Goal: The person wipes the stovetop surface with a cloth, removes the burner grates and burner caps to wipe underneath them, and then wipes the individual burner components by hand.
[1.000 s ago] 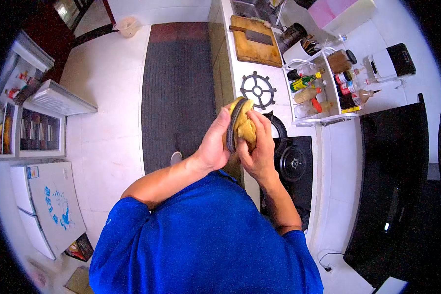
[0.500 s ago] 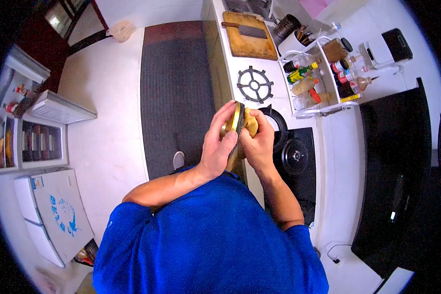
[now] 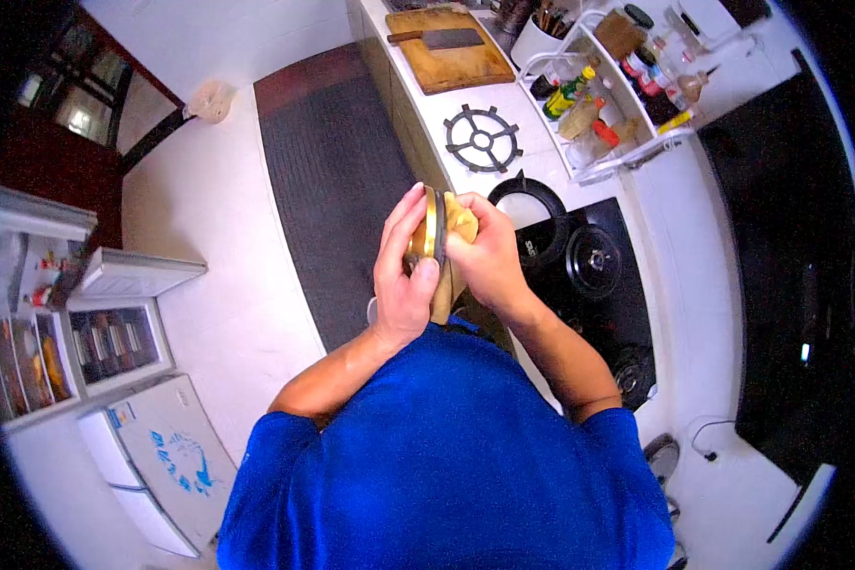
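My left hand is closed around the edge of a round burner cap, brass-gold with a dark side, held on edge above the floor mat and counter edge. In my right hand is a bunched yellow cloth, pressed against the dark side of the cap. Part of the cloth hangs below between my hands. A black pan support with spokes lies on the white counter ahead. Nearer, to the right of my right hand, a black ring rests partly on the gas stove.
A cutting board with a cleaver on it lies at the far end of the counter. A white rack of bottles stands against the wall. At left are an open fridge door and a white cabinet. A dark mat covers the floor.
The view has turned and shifted, so more of the stove shows at right. Both hands keep hold of the cap and cloth; the cap's gold face has turned a little more toward me.
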